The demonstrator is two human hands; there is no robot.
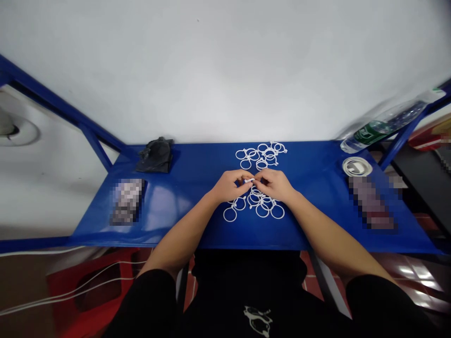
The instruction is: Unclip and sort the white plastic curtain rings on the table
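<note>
Over the middle of the blue table, my left hand (230, 186) and my right hand (273, 184) meet with their fingertips close together. Both pinch one small white ring (249, 180), seen nearly edge-on; fingers cover part of it. Beyond my hands lies a loose group of several white plastic rings (245, 164) with small tabs, some overlapping. Nearer to me, below my hands, is a second scatter of similar white rings (277, 211), partly hidden by my fingers. One ring (230, 214) lies at the left front of that scatter.
A crumpled black plastic bag (155, 156) and a blurred-out flat item (127, 202) lie on the left. At right are a tilted bottle (380, 126), a white roll (356, 166) and another blurred item (371, 203). A white wall (225, 70) rises behind the blue table (197, 164).
</note>
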